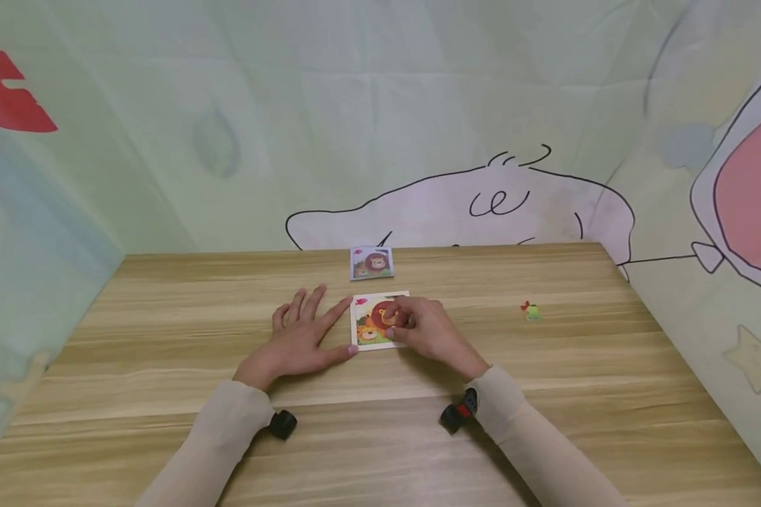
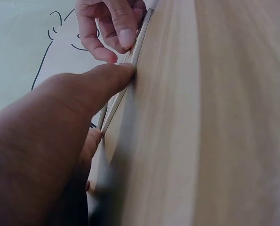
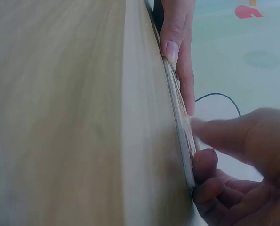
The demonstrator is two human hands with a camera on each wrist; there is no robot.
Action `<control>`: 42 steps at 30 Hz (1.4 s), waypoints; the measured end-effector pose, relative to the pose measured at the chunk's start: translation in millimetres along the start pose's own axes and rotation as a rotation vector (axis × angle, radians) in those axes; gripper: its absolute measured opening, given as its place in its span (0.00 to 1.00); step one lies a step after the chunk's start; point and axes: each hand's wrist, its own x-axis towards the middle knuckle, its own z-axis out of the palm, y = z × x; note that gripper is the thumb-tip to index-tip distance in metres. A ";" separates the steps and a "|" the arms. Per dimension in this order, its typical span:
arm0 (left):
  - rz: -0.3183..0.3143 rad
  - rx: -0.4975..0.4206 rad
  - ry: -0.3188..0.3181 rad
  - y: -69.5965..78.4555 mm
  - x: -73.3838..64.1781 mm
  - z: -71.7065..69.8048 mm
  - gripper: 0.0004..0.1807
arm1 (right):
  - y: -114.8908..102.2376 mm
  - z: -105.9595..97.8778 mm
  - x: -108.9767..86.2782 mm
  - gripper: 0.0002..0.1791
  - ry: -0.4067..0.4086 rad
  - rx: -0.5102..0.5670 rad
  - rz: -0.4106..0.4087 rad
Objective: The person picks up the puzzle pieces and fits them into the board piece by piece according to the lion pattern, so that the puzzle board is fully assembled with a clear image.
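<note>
A square jigsaw puzzle (image 1: 369,336) in a white frame lies flat on the table, showing a lion and a smaller animal. My left hand (image 1: 299,341) rests at its left side with the fingers spread, thumb tip and index fingertip touching the frame's edge. Over the puzzle's right part is my right hand (image 1: 428,329). Its thumb (image 2: 126,37) touches the puzzle, and the index finger is bent and apart from the thumb; no thing shows between them. The right hand hides that part of the picture.
Behind the puzzle, near the table's back edge, lies a picture card (image 1: 371,263) with a similar lion. A small green and red puzzle piece (image 1: 531,311) lies off to the right on the wooden table (image 1: 368,451). A printed cloth backdrop (image 1: 330,127) hangs behind.
</note>
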 end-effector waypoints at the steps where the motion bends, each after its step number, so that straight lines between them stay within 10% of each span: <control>1: 0.001 0.000 -0.002 -0.6 0.2 0.0 0.52 | -0.1 -0.7 -0.5 0.08 0.002 0.010 0.011; 42: 0.006 0.001 -0.004 -8.5 5.6 6.5 0.52 | 65.2 -94.3 -44.8 0.17 0.275 -0.049 0.076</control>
